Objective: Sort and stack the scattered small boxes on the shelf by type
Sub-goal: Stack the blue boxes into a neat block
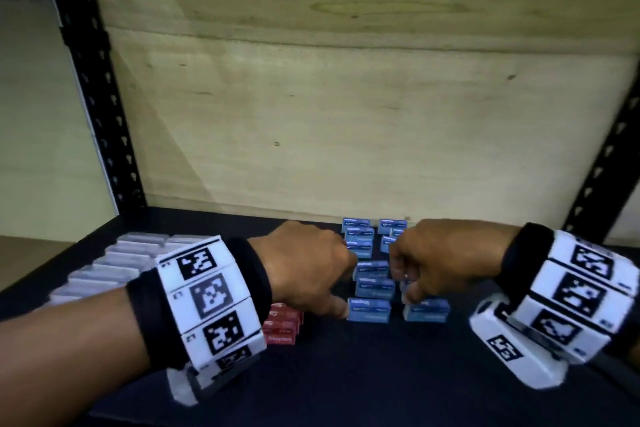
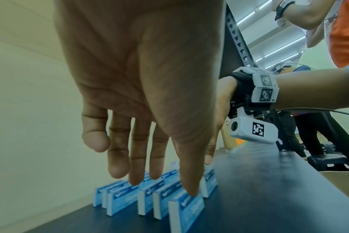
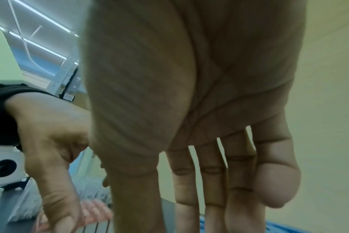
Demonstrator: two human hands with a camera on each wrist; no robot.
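Note:
Small blue boxes (image 1: 369, 310) stand on edge in two rows running front to back on the black shelf (image 1: 346, 374). My left hand (image 1: 341, 284) reaches down over the left row; in the left wrist view its fingers (image 2: 136, 165) are straight, and the thumb tip touches the top of the nearest blue box (image 2: 189, 211). My right hand (image 1: 403, 279) hovers over the right row (image 1: 427, 312) with straight fingers (image 3: 211, 189) pointing down; only a blue strip (image 3: 289, 228) shows beneath them. Neither hand grips a box.
A stack of red boxes (image 1: 282, 326) sits just left of the blue rows, below my left wrist. White boxes (image 1: 114, 263) line the shelf's far left. A plywood back panel (image 1: 346, 97) and black uprights (image 1: 93, 80) bound the shelf. A person in orange (image 2: 343, 31) stands nearby.

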